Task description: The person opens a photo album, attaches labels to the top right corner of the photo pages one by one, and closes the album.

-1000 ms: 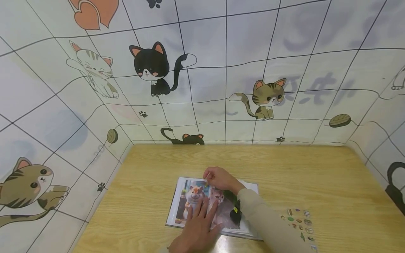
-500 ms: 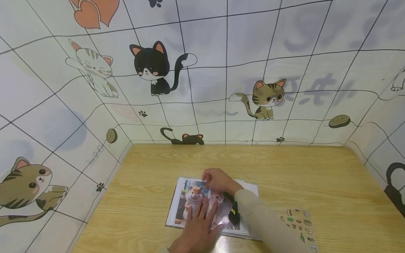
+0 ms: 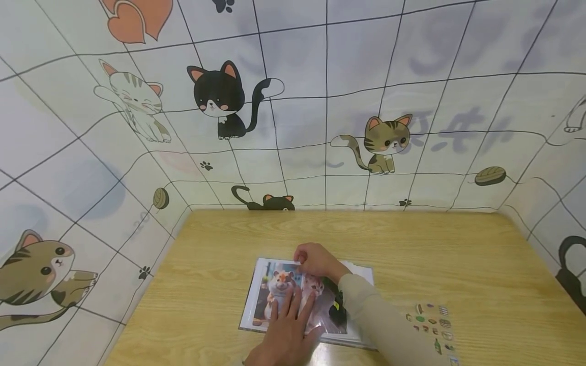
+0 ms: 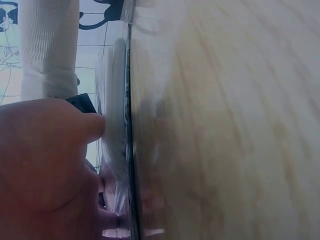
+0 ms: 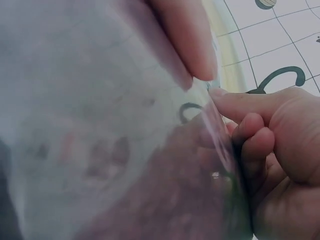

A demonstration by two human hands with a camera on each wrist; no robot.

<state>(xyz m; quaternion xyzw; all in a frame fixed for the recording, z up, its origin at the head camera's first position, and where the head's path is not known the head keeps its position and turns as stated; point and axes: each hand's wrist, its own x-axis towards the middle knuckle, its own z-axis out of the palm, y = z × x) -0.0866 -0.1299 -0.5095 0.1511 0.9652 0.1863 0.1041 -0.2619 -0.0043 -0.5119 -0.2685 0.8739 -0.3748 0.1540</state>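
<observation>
A photo album (image 3: 249, 310) lies open on the wooden table, showing a hamster picture (image 3: 280, 279) and a kitten picture (image 3: 313, 287) in glossy clear plastic. My left hand (image 3: 288, 323) rests flat across the lower part of both pictures, fingers spread. In the left wrist view its thumb (image 4: 92, 127) lies against the stacked album pages (image 4: 114, 100). At the album's top edge, near the middle, is my right hand (image 3: 316, 262). Its thumb and forefinger pinch the edge of a clear plastic sleeve (image 5: 125, 110) in the right wrist view; the other fingers curl behind the edge.
A sheet of small food stickers (image 3: 432, 325) lies on the table (image 3: 220, 264) to the right, partly behind the right sleeve (image 3: 384, 315). A dark shape with a yellow mark (image 3: 338, 310) shows beside the right wrist. Walls printed with cats (image 3: 220, 96) enclose the table's back and sides.
My right hand shifts only slightly at the album's top edge. The dark shape by the wrist moves a little left and its green part shows less. The left hand stays in place.
</observation>
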